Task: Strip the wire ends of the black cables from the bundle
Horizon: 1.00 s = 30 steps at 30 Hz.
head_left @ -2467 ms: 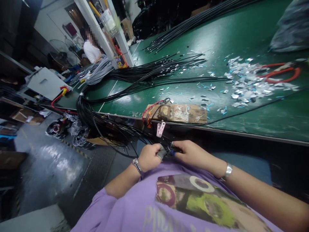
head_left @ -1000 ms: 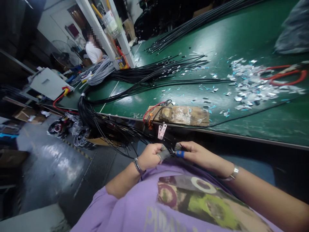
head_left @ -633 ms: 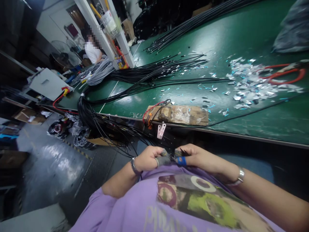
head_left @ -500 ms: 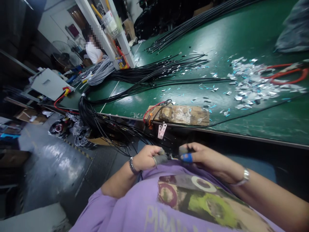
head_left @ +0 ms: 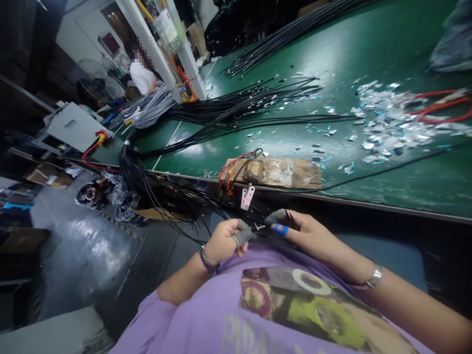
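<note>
Wearing grey finger covers, my left hand (head_left: 230,237) is closed in a pinch on a thin cable end in front of my purple shirt. Small light and yellow wire tips (head_left: 260,226) stick out from it towards the right. My right hand (head_left: 291,226) has a grey cover and blue tape on its fingers, which are bent close to the wire tips; whether they grip anything is too small to tell. Just above the hands, a pink clip (head_left: 247,197) hangs from a wooden block (head_left: 283,173) at the table's edge.
Bundles of black cables (head_left: 217,110) lie across the green table (head_left: 372,49) and hang over its front edge. Foil scraps (head_left: 391,123) and an orange-red cord (head_left: 442,117) are at the right. A person in white (head_left: 142,76) sits at the far left.
Both hands have risen slightly from the shirt. The wire tips between them show more clearly, and my right hand's fingers have shifted left. The view has moved a little.
</note>
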### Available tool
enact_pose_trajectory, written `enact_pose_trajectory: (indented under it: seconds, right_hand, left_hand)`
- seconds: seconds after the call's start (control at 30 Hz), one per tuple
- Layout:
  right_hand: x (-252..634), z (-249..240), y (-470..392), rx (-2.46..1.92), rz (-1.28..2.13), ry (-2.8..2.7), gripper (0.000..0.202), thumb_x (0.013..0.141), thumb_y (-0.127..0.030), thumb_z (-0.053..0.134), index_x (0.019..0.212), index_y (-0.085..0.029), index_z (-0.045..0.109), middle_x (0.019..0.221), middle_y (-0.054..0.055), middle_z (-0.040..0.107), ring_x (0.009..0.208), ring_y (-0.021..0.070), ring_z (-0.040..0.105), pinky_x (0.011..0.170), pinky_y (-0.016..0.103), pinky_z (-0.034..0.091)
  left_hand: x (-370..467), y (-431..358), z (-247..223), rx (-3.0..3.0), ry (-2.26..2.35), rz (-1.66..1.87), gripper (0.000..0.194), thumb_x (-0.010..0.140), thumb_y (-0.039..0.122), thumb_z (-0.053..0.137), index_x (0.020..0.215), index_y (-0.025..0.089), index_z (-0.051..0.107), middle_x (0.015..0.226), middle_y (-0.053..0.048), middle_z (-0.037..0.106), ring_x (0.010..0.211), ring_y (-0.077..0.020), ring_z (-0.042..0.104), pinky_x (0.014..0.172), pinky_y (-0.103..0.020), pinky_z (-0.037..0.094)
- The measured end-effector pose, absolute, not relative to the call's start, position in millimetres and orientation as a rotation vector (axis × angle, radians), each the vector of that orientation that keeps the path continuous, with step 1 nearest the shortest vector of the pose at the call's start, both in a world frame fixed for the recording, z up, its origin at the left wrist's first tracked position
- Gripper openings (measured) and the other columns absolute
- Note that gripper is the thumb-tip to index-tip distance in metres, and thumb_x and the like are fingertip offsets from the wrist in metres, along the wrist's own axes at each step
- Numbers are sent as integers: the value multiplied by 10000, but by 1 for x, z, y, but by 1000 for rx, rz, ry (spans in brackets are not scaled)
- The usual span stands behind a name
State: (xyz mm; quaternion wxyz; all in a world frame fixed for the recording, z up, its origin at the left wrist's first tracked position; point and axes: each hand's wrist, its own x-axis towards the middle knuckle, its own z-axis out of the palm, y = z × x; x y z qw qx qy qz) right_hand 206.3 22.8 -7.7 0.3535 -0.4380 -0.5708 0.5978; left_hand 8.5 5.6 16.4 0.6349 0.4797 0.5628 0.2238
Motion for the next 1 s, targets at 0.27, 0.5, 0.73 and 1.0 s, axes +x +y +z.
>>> enact_pose_trajectory:
  seconds: [0.27,0.5,0.73,1.0]
  right_hand:
    - [201,-3,15,-1161,1247,-1785,203,771,-360,504,649,-200,526,606,10,554,571,154,492,537,265,410]
    - [193,-2,19,-1149,1172,-1777,116,723,-288,494,636,-211,500,599,5,543,560,147,480,538,265,393]
    - [197,-11,24,-1224,1503,-1402,275,722,-469,563,671,-200,540,599,-15,534,555,137,477,546,269,422]
    - [191,-6,21,-1167,1482,-1571,285,724,-463,568,644,-190,560,629,-1,571,611,152,502,583,278,432]
  left_hand:
    - [15,5,10,1238,1257,487,337,672,458,653,644,160,497,455,65,469,361,-41,374,378,-171,284]
    - [15,5,8,1198,1228,446,373,635,471,696,618,161,490,416,84,397,377,-37,305,384,-177,234]
    - [18,5,15,1063,1255,444,445,626,573,676,632,181,465,370,98,390,311,-35,260,345,-185,188]
    - [19,6,11,1069,1267,472,474,573,571,716,597,175,458,386,94,385,346,-34,275,369,-194,189]
